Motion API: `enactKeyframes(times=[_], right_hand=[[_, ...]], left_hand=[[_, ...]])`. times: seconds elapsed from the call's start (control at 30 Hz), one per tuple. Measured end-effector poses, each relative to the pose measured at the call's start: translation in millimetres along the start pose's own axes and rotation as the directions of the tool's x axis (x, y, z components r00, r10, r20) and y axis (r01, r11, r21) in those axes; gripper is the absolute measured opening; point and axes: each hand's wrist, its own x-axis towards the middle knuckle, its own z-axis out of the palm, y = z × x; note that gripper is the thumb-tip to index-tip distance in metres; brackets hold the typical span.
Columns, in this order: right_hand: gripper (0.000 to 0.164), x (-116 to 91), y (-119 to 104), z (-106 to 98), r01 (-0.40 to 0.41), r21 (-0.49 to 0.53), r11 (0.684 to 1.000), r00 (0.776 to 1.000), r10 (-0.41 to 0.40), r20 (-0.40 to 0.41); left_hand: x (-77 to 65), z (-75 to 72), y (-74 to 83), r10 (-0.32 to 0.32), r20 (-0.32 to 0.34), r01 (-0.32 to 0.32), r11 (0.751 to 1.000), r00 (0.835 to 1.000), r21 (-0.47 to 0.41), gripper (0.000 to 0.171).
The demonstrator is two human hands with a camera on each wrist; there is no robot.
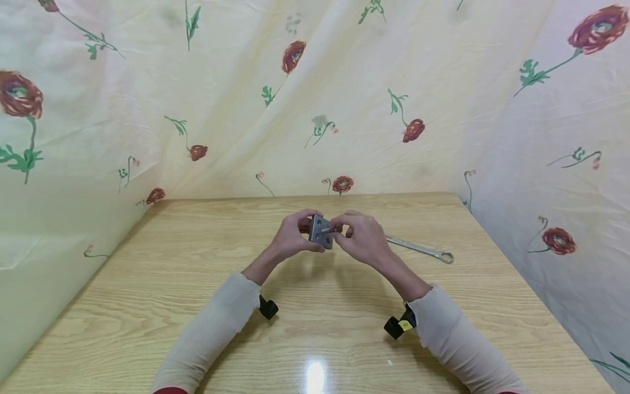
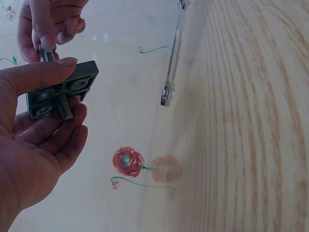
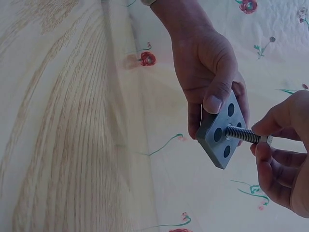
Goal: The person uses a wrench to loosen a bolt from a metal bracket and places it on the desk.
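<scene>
A square grey metal plate (image 3: pixel 212 137) with round holes is held up above the table by my left hand (image 1: pixel 291 235), thumb on one edge and fingers on the other. Through the plate's middle runs a threaded bolt (image 3: pixel 243 135); its threaded end (image 2: pixel 64 107) sticks out of the back in the left wrist view. My right hand (image 1: pixel 361 235) pinches the bolt at its head end between thumb and fingertips. In the right wrist view the hex head (image 3: pixel 266 139) shows just past those fingertips.
A combination wrench (image 1: pixel 418 247) lies on the wood-grain table (image 1: pixel 197 251), to the right of and partly behind my right hand. Flower-patterned cloth (image 1: pixel 236 109) hangs at the back and both sides. Dark wrist cameras (image 1: pixel 268 308) are strapped below both sleeves.
</scene>
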Motion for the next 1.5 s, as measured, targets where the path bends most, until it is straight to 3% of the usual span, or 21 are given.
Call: enactKeyframes(times=[0.3, 0.47, 0.67, 0.97, 1.3, 1.5], right_hand=[[0.023, 0.6, 2.5, 1.0, 0.054, -0.012, 0.998, 0.999, -0.054, -0.006], [0.045, 0.9, 0.9, -0.2, -0.028, -0.019, 0.999, 0.999, 0.029, 0.02], [0.031, 1.2, -0.3, 0.0, -0.125, -0.022, 0.992, 0.992, 0.125, 0.033], [0.015, 0.7, 1.8, 1.6, -0.045, -0.006, 0.999, 0.999, 0.045, 0.005], [0.011, 0.7, 2.0, 0.9, -0.014, 0.019, 1.0, 1.0, 0.014, -0.001], [0.011, 1.3, 1.7, 1.2, 0.046, 0.015, 0.999, 0.999, -0.046, -0.011]], left_hand=[[-0.6, -0.5, 1.2, 0.0, -0.002, 0.0, 1.0, 1.0, -0.003, 0.069], [-0.6, -0.6, 1.2, 0.009, -0.006, -0.009, 1.0, 1.0, 0.004, 0.069], [-1.2, -0.6, 0.8, 0.002, -0.007, -0.002, 1.0, 1.0, 0.005, 0.069], [-2.1, -0.4, 1.4, 0.001, -0.006, -0.001, 1.0, 1.0, -0.002, 0.069], [-0.7, -1.4, 1.9, 0.0, -0.005, 0.0, 1.0, 1.0, -0.008, 0.069], [0.0, -1.0, 1.5, -0.002, 0.001, 0.002, 1.0, 1.0, -0.028, 0.068]])
